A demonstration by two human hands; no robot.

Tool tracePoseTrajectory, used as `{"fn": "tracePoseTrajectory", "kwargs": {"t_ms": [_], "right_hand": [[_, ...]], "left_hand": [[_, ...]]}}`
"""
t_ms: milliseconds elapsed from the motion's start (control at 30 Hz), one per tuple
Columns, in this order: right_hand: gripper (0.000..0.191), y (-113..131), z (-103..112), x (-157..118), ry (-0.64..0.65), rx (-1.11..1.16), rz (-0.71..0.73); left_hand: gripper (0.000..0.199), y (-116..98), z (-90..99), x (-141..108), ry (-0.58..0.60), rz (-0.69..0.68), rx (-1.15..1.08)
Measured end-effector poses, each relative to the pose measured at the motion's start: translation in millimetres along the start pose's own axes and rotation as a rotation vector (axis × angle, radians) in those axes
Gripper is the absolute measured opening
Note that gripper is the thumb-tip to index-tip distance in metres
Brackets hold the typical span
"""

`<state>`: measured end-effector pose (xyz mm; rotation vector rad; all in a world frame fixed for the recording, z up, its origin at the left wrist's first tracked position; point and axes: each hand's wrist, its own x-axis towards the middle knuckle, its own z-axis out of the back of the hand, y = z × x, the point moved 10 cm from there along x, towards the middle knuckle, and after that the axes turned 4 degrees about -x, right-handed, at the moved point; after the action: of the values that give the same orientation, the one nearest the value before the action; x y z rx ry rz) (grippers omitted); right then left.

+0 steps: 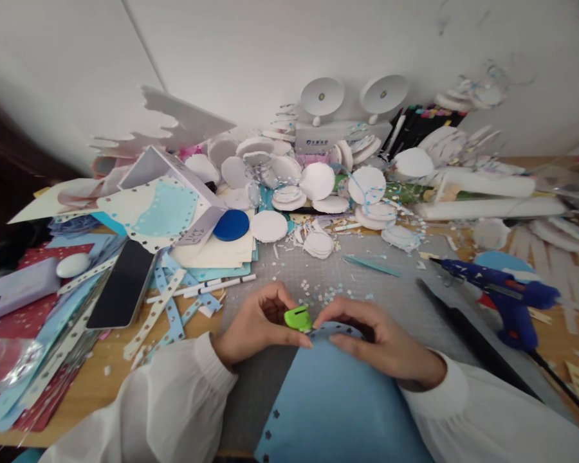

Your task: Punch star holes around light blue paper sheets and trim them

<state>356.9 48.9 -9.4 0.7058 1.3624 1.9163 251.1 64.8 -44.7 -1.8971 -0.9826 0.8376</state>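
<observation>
My left hand grips a small green craft punch between thumb and fingers, right at the edge of a sheet of blue paper. With fingers and thumb pinched over its upper edge, my right hand holds that same sheet just right of the punch. Small dark flower-shaped holes run along the paper's top edge and lower left edge. The rest of the sheet hangs toward me over the near side of the table. Tiny punched paper bits lie scattered on the grey cutting mat beyond my hands.
Right of my hands lie a black knife-like tool and a blue glue gun with its cord. At left are a dark phone, punched paper strips and stacked papers. White discs and a two-headed lamp stand behind.
</observation>
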Motion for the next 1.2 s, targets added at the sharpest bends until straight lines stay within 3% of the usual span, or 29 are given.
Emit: {"fn": "tracePoseTrajectory", "kwargs": {"t_ms": [400,567,667,767,933,1100,1200], "right_hand": [[0.008,-1.7,-5.7,1.9,0.017,0.025,-0.063],[0.022,-28.5,-9.9,0.7,-0.020,0.096,-0.240],[0.029,-30.2,-14.5,1.9,0.005,0.142,-0.238],[0.025,-25.3,-12.5,3.3,-0.007,0.139,-0.187],[0.028,-24.3,-8.2,3.6,-0.031,0.106,-0.180],[0.037,-29.1,-9.7,2.0,-0.025,0.144,-0.225],[0.038,-29.5,-4.7,-0.4,-0.052,0.137,-0.245]], "left_hand": [[0.025,-10.6,-4.1,-1.4,0.051,-0.110,0.009],[0.026,-24.8,-7.9,-4.7,0.068,-0.276,0.132],[0.026,-29.3,-17.4,-8.8,0.140,-0.317,0.280],[0.030,-27.5,-19.3,-10.0,0.156,-0.275,0.318],[0.049,-22.5,-19.1,-8.9,0.160,-0.218,0.152],[0.026,-15.5,-8.8,-3.6,0.051,-0.117,0.222],[0.024,-9.1,-0.3,-0.9,0.002,-0.020,0.132]]}}
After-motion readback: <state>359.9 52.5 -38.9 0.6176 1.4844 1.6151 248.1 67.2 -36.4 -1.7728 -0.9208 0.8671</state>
